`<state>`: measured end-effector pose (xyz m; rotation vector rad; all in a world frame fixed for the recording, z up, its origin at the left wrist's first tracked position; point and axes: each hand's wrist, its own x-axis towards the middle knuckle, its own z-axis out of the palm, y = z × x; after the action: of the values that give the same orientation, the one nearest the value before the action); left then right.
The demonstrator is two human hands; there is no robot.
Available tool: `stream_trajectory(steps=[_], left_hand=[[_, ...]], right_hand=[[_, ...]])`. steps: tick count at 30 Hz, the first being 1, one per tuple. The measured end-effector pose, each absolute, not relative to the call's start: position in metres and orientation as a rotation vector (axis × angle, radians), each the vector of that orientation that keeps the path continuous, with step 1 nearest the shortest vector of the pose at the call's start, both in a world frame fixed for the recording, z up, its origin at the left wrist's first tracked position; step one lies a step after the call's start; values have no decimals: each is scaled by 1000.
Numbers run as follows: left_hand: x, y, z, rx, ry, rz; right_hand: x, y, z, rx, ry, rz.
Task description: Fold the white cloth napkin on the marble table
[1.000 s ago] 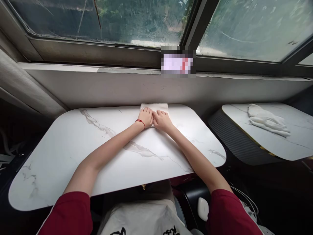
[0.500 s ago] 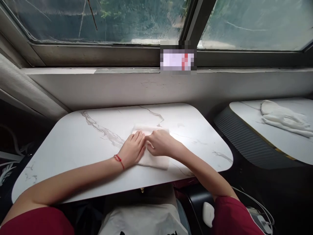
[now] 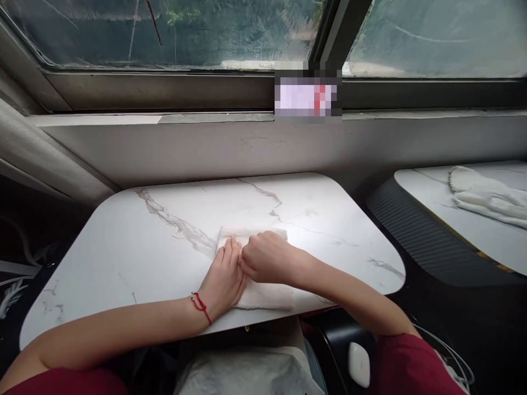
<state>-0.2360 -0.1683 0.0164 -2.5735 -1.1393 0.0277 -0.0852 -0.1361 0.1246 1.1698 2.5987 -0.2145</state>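
A folded white cloth [image 3: 267, 296] lies flat on a white marble-patterned table [image 3: 135, 247], close to its near edge. My left hand [image 3: 224, 272], with a red string bracelet on the wrist, rests palm down on the cloth's left part, fingers stretched out. Against its thumb side, my right hand [image 3: 265, 255] is curled closed over the cloth's middle. Whatever lies inside those curled fingers is hidden from above.
To the right, a second marble-patterned table [image 3: 428, 189] bears a crumpled white cloth [image 3: 486, 192]. A wall [image 3: 185, 148] and windows [image 3: 173, 38] close off the far side. Below the near edge are a white earbud case [image 3: 359, 364] and a white cable [image 3: 457, 356].
Both hands and the cloth have slid toward me, nearer the table's front edge. The left hand stays flat and the right stays curled. The view has also shifted slightly.
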Motion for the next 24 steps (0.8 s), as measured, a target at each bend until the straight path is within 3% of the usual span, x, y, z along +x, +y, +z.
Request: stream_trajectory(steps=[5, 13, 24], left_hand=[[-240, -139, 18, -2469, -1464, 142], [-287, -47, 21, -2378, -1700, 98], [-335, 6, 2, -2374, -1765, -292]], right_hand=[[-123, -122, 115, 1158, 2537, -146], [-186, -61, 47, 1569, 2499, 400], [-165, 39, 16, 1251, 3173, 243]])
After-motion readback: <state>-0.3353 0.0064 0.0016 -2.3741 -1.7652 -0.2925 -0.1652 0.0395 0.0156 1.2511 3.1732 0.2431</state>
